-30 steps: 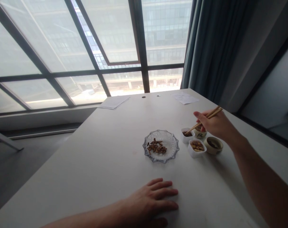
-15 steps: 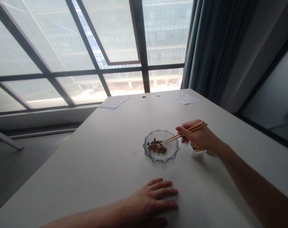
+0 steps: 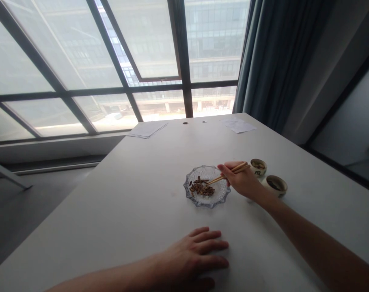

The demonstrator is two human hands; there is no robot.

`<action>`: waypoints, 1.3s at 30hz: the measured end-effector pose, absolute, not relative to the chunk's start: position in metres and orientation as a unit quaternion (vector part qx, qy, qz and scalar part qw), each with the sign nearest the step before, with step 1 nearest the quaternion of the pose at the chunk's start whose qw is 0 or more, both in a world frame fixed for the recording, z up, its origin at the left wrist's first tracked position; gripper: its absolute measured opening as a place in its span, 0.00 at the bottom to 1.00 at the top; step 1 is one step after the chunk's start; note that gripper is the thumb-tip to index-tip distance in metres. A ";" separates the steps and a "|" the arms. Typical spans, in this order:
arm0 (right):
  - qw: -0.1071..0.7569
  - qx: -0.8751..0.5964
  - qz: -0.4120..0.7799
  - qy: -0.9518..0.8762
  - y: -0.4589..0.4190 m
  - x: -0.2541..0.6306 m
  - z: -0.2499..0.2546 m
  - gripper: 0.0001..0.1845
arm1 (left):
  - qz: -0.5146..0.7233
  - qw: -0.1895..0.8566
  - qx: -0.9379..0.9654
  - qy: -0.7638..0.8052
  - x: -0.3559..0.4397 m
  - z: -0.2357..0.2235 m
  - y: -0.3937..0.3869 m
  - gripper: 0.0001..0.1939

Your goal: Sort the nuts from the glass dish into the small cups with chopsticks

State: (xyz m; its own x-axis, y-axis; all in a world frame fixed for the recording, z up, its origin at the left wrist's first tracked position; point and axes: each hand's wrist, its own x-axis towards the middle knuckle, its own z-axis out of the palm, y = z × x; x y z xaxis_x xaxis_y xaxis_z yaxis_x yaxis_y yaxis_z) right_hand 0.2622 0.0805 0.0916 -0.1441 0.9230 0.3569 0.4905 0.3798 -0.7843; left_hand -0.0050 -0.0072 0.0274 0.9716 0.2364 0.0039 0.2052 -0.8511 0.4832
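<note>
My right hand [image 3: 241,179] grips a pair of wooden chopsticks [image 3: 221,177] over the right side of a scalloped clear glass dish [image 3: 222,199]. The chopstick tips reach the heap of dark, striped, sunflower-like seeds [image 3: 199,187] in the dish; whether a seed is between them I cannot tell. Palm down and fingers spread, my left hand [image 3: 195,253] rests on the table nearer to me, apart from the dish. Beyond my right wrist stand a small cup [image 3: 258,172] with pale pieces in it and another cup [image 3: 275,185] with dark contents, partly hidden by the wrist.
The white table [image 3: 135,194] runs toward large windows. Paper sheets [image 3: 147,129] lie at its far left edge and more paper [image 3: 240,125] at the far right. Two small dark round spots are near the far edge. A dark curtain [image 3: 266,61] hangs at the right.
My right hand has moved left and slightly down, bringing the chopstick tips from above the dish's right part to the seeds. Two cups show behind it; a white one is now hidden. My left hand stays put.
</note>
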 end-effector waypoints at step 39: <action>0.426 -0.503 0.262 -0.705 0.069 0.294 0.136 0.25 | 0.027 0.265 0.956 0.120 -0.005 0.029 -0.008 0.26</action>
